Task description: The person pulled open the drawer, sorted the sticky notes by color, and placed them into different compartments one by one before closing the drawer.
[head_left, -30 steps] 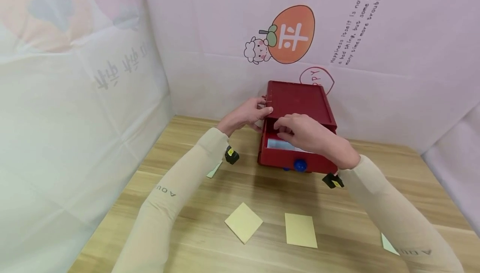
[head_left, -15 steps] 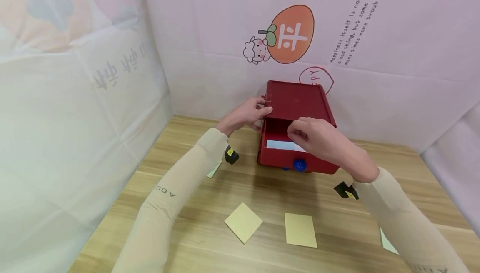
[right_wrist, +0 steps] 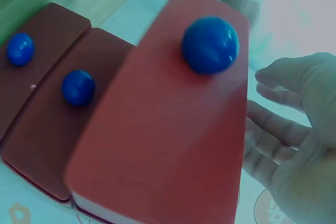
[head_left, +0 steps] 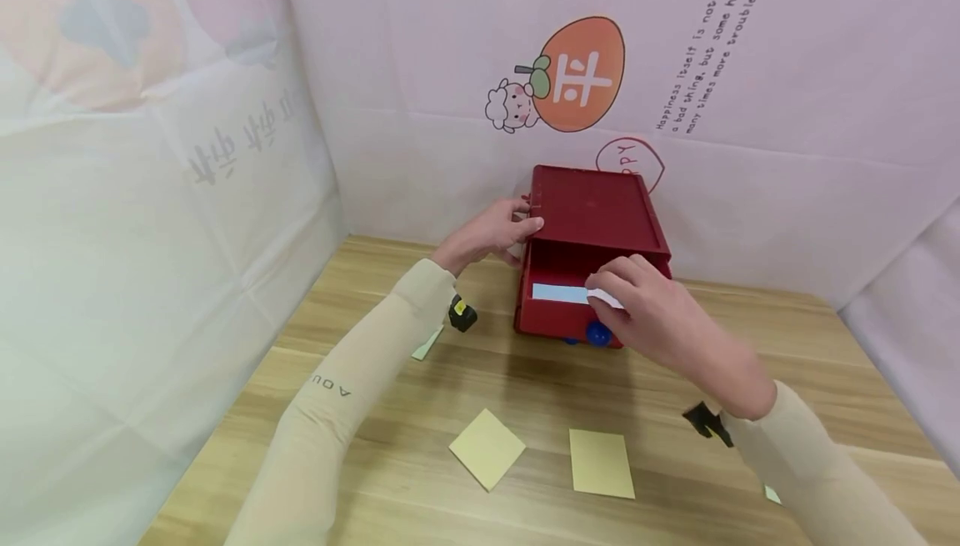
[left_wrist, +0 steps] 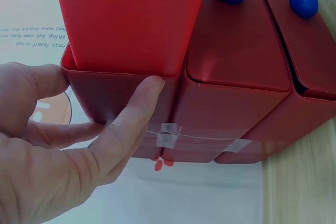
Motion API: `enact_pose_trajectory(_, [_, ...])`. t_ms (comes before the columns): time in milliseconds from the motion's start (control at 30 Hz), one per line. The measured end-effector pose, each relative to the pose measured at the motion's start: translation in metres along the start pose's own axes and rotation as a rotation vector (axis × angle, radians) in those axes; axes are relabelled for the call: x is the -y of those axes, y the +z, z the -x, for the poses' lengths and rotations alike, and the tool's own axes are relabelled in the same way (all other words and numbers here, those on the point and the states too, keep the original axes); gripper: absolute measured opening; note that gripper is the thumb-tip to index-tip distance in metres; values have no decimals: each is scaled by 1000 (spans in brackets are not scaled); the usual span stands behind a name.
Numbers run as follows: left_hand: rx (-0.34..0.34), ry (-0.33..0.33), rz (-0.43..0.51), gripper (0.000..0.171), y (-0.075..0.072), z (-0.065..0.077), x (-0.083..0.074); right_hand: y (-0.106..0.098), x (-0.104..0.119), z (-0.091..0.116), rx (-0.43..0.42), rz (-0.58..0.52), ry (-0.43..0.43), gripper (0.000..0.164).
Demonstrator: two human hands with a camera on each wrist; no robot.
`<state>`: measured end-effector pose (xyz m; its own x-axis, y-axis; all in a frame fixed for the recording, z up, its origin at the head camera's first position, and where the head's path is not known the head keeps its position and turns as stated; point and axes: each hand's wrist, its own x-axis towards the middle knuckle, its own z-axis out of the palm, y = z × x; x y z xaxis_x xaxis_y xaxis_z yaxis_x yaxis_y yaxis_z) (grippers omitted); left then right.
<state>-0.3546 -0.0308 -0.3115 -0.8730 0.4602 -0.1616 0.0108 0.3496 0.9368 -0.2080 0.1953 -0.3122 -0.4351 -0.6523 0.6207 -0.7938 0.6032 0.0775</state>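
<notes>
A dark red chest of drawers (head_left: pixel 592 206) stands at the back of the table. Its top drawer (head_left: pixel 551 317), with a blue knob (head_left: pixel 598 333), is pulled out, and light blue paper (head_left: pixel 558 293) shows inside. My left hand (head_left: pixel 491 233) rests on the chest's left upper edge, thumb on top; in the left wrist view a straight finger (left_wrist: pixel 134 111) presses the side wall. My right hand (head_left: pixel 652 304) is over the drawer's front right part, fingers bent, with a pale patch by the fingertips. In the right wrist view its fingers (right_wrist: pixel 275 129) are loosely spread, holding nothing visible.
Two yellow sticky notes (head_left: pixel 487 448) (head_left: pixel 602 463) lie on the table before the chest. Pale green notes (head_left: pixel 427 343) (head_left: pixel 772 494) lie partly hidden by the arms. Two lower drawers with blue knobs (right_wrist: pixel 79 87) (right_wrist: pixel 21 49) are closed. Printed cloth (head_left: pixel 420 71) hangs behind.
My right hand has drawn back from inside the drawer, toward the front and right, uncovering more of the drawer's inside. The left hand keeps its place on the chest.
</notes>
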Motion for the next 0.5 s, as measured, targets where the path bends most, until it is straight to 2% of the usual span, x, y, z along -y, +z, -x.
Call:
enact_pose_trajectory(200, [5,-4,10,62,2,-1,0,6,11,15,-42,35,-31,30])
enact_pose_trajectory(333, [2,-3,25,62,2,0,0,9,17,23,-63,133,-33,15])
enact_pose_trajectory(500, [-5,3,14,64,3,0,0,14,26,31,-131,221,-74,30])
